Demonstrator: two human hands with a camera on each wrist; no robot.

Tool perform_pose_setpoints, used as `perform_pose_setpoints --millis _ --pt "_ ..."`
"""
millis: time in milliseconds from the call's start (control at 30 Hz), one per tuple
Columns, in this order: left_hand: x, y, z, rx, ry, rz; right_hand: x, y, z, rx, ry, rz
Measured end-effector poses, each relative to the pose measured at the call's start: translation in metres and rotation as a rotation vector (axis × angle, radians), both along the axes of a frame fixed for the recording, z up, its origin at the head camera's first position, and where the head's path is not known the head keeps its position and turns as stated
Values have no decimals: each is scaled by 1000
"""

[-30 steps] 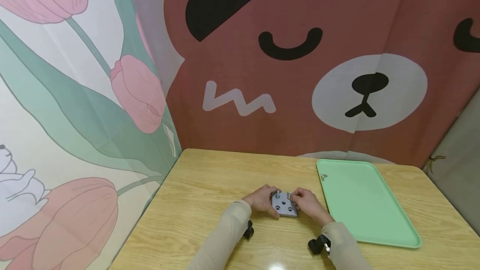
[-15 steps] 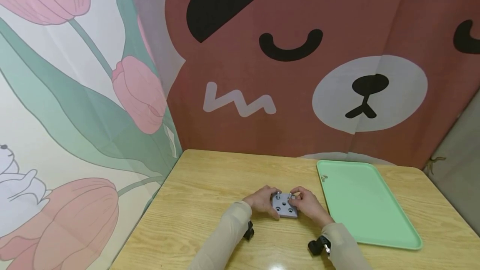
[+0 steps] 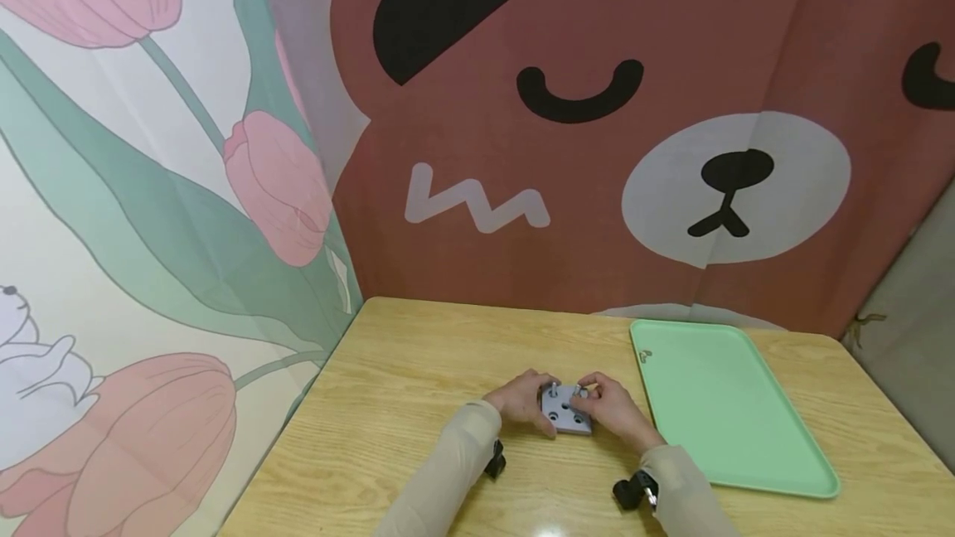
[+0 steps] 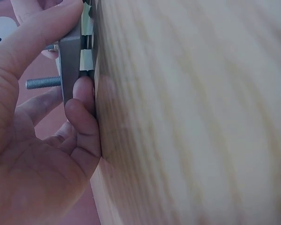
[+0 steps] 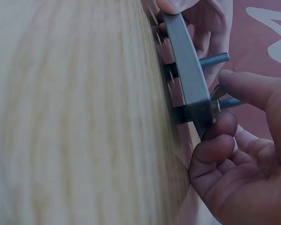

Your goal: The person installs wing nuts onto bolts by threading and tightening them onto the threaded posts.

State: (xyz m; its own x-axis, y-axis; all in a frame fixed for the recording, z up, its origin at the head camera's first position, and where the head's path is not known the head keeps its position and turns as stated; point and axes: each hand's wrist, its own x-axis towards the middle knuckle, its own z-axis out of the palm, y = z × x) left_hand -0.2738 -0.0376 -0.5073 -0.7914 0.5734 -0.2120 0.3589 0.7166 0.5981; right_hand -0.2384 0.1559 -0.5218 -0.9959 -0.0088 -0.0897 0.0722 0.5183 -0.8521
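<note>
Preferably, the right grip point(image 3: 613, 406), pinching a wing nut point(image 5: 218, 93), should turn it squarely while the left grip point(image 3: 520, 398) clasps the metal plate point(image 3: 564, 418) alongside.

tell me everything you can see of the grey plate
The plate is grey, roughly square and thick, with a metallic look. Three round holes show in its face, and two threaded rods stand up near its far corners. It lies flat over the table, with dark stubs beneath. The left hand grips its left side; the right hand pinches at the right rod.
</note>
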Motion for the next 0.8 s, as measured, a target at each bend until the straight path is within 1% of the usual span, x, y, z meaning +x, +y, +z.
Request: perform_pose_setpoints --millis 200,333,567,800 --pt "0 0 -4 2 6 -6 1 0 -1 -17 -19 -7" --pt "1 -1 -5 7 3 -5 1 -1 -2 -10 -19 -16" --pt "0 0 -5 3 4 7 0 -2 -2 2 -12 -18" --pt "0 0 -3 -21 17 -1 -1 -2 -1 17 -15 -19"
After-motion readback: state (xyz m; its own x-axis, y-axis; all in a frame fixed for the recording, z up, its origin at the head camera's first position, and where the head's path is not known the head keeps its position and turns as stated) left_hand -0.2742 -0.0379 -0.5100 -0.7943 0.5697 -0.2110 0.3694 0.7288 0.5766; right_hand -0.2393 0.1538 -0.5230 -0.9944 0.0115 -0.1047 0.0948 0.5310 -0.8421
